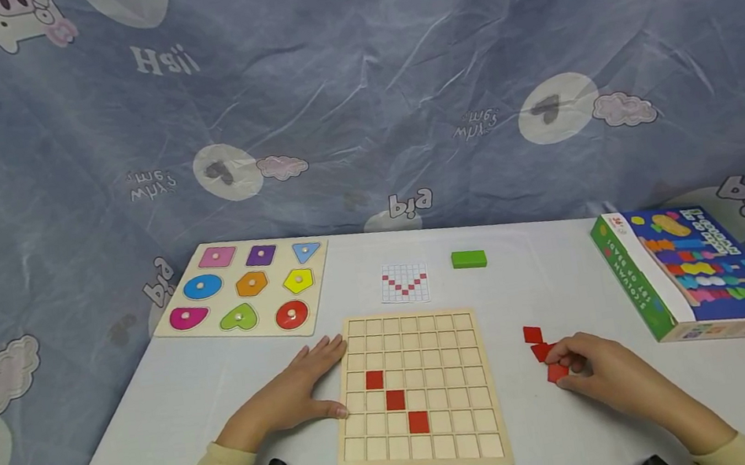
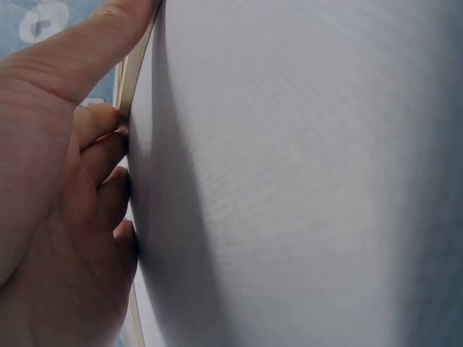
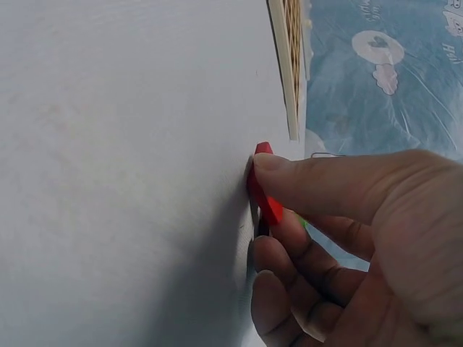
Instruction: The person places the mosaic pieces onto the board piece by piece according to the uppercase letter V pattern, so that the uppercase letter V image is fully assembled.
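A wooden grid board [image 1: 454, 380] lies flat, with red square tiles [image 1: 395, 400] in three of its cells, stepping down to the right. My left hand [image 1: 295, 390] rests at the board's left edge, fingers extended and thumb touching the rim. To the right of the board, my right hand [image 1: 602, 371] pinches a red square tile [image 3: 266, 191] between thumb and fingers, low over the table. Other loose red tiles [image 1: 533, 335] lie just beyond those fingertips, partly covered by them. Behind the board sits a small card [image 1: 404, 283] printed with a red V of squares on a grid.
A shape puzzle board [image 1: 212, 311] with colourful knobbed pieces lies at the back left. One green block [image 1: 468, 259] sits beside the card. At the back right lies a toy box [image 1: 700, 274]. A patterned blue curtain [image 1: 353, 92] hangs behind the white table [image 1: 123, 442].
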Demonstrator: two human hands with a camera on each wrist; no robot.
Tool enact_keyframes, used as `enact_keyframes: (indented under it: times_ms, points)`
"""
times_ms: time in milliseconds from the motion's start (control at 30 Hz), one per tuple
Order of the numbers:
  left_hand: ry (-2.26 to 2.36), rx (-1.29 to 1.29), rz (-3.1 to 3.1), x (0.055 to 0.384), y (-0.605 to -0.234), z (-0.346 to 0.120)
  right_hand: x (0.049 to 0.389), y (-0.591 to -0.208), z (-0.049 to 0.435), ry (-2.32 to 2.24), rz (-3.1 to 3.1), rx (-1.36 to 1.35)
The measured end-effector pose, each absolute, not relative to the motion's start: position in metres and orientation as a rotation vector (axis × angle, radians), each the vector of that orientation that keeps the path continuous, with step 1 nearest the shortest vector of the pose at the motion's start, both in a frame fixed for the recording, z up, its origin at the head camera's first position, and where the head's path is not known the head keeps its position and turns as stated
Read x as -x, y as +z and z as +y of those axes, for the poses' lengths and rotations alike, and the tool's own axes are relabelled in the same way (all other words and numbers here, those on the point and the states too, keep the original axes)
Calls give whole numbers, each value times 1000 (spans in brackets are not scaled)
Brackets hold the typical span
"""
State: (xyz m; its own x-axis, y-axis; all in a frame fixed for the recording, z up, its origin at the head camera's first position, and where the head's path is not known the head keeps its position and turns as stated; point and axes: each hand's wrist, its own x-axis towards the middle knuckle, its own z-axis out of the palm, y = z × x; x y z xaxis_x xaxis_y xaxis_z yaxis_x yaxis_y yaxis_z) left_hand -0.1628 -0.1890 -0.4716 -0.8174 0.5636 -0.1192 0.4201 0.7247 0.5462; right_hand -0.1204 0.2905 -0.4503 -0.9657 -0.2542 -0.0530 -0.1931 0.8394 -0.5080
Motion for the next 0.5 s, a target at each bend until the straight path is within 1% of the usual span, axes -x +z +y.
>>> enact_keyframes:
  times_ms: [500]
  points:
    - [703,-770,2665,164,-474,-191,119,-449,289,-741,2881,352]
